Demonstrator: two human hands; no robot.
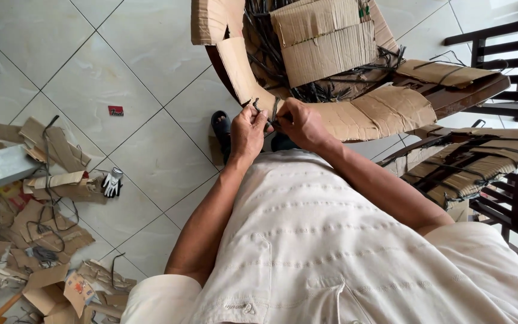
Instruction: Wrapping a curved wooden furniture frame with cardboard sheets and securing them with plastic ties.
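My left hand (247,131) and my right hand (300,122) meet at the near edge of a dark wooden chair (475,90) wrapped in brown cardboard (367,114). Both hands pinch a thin dark strap (273,111) that runs over the cardboard edge. My left fingers close on one end, my right fingers on the other. More dark straps (271,54) lie tangled in the chair's hollow under loose cardboard sheets (325,39). My white shirt hides the floor right below the hands.
Torn cardboard scraps and cut straps (49,210) pile up on the tiled floor at left, with a work glove (112,183) among them. A second wrapped chair (475,168) stands at right, dark wooden furniture (511,60) behind. A sandalled foot (222,129) shows below the chair.
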